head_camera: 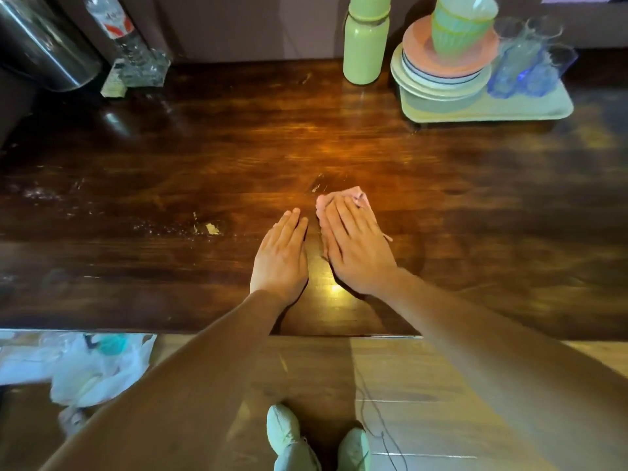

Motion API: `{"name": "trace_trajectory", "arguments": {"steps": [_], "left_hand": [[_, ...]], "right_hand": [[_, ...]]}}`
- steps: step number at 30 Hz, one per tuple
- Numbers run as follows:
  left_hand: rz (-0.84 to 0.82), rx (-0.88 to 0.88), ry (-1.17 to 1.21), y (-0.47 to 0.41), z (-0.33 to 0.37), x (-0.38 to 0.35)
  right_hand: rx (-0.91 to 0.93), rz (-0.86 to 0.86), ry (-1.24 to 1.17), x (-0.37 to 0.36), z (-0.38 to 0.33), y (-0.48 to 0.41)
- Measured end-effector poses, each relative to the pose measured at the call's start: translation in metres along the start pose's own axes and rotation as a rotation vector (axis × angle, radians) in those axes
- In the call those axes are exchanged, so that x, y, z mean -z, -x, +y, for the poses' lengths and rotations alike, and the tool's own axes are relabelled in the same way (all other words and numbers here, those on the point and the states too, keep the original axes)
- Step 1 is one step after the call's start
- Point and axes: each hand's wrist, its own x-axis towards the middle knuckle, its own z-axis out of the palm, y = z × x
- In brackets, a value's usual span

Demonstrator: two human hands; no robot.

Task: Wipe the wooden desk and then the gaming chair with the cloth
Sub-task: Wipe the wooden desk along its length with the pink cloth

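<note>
Pressing down on the pink cloth [353, 193] with the right hand [356, 246], fingers straight and close together, covering most of it and leaving only the far edge and a loose thread poking out. Keeping that cloth bunched on the wooden desk [170, 164], around the brightly lit middle. Resting the left hand [282, 256] flat on the wood just left of the cloth, fingers straight, holding nothing, close beside the right hand; hard to tell whether touching it. Spotting pale scuff marks just beyond the cloth, and a pale chip [212, 228] in the wood to its left. Far beyond the cloth, against the wall, picking out a green bottle [365, 45]. Beyond and right of the cloth, seeing a pale green tray [530, 110] carrying stacked plates [441, 73], green cups [458, 25] on top and blue glasses [523, 66] alongside. Far beyond and left of the cloth, noting a clear bottle [119, 32] and a shiny metal container [40, 39]. Down on the floor, nearer than the cloth and left, catching white plastic bags [85, 362].
</note>
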Motion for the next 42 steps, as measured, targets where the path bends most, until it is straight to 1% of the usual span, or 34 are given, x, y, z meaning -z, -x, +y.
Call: {"name": "trace_trajectory", "arguments": {"steps": [2, 3, 5, 12, 15, 17, 21, 24, 29, 33, 35, 38, 42], "left_hand": [[0.010, -0.013, -0.012, 0.001, -0.001, 0.000], [0.009, -0.024, -0.008, 0.000, 0.000, -0.001], [0.022, -0.014, 0.001, -0.001, 0.000, 0.001], [0.048, 0.024, 0.010, 0.007, 0.007, 0.011], [0.015, 0.023, 0.037, 0.016, 0.006, 0.011], [-0.003, 0.006, 0.032, 0.020, 0.005, 0.009], [0.038, 0.011, 0.019, 0.022, 0.003, 0.004], [0.044, 0.020, 0.019, 0.025, 0.003, 0.004], [0.019, 0.016, 0.001, 0.015, 0.004, 0.015], [-0.015, -0.055, -0.063, 0.012, -0.005, 0.023], [-0.008, -0.063, -0.058, 0.014, -0.007, 0.020], [0.006, -0.042, -0.025, 0.014, -0.010, 0.013], [0.008, -0.022, -0.020, 0.015, -0.008, 0.015]], "right_hand": [[-0.084, -0.003, -0.022, 0.003, 0.008, -0.026], [-0.132, -0.001, -0.035, 0.002, 0.007, -0.032], [-0.171, 0.006, -0.047, -0.002, -0.002, -0.030], [-0.155, -0.012, -0.029, -0.019, -0.065, 0.072], [-0.112, -0.026, -0.050, -0.019, -0.077, 0.101], [-0.077, -0.023, -0.047, -0.012, -0.065, 0.086], [-0.214, 0.005, -0.059, -0.006, -0.040, 0.026], [-0.275, 0.007, -0.081, -0.007, -0.042, 0.016], [-0.255, -0.028, -0.083, -0.010, -0.087, 0.076], [-0.239, -0.056, -0.108, -0.011, -0.112, 0.118], [-0.212, -0.048, -0.107, -0.010, -0.108, 0.111], [-0.158, -0.066, -0.024, -0.008, -0.090, 0.070], [-0.289, -0.032, -0.080, -0.003, -0.071, 0.013]]}}
